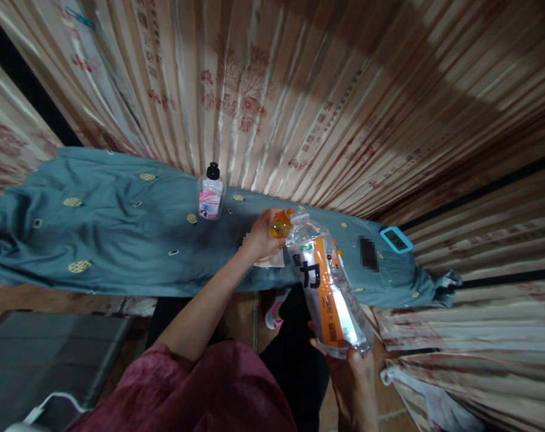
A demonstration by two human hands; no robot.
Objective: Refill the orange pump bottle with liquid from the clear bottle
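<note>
The right hand [351, 375] gripped the bottle [329, 285] base, its long axis tilting up-left. The left hand [263, 234] pinched the cap [282, 225] at the neck

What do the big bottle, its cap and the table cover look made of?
Big bottle: clear glossy plastic, seemingly; see-through ribbed wall, orange printed label. Cap: translucent orange plastic, probably, gripped by the left hand. Table cover: soft teal cloth; it wrinkles and drapes.

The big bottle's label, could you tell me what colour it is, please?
Orange and white, on the big bottle; head view.
</note>
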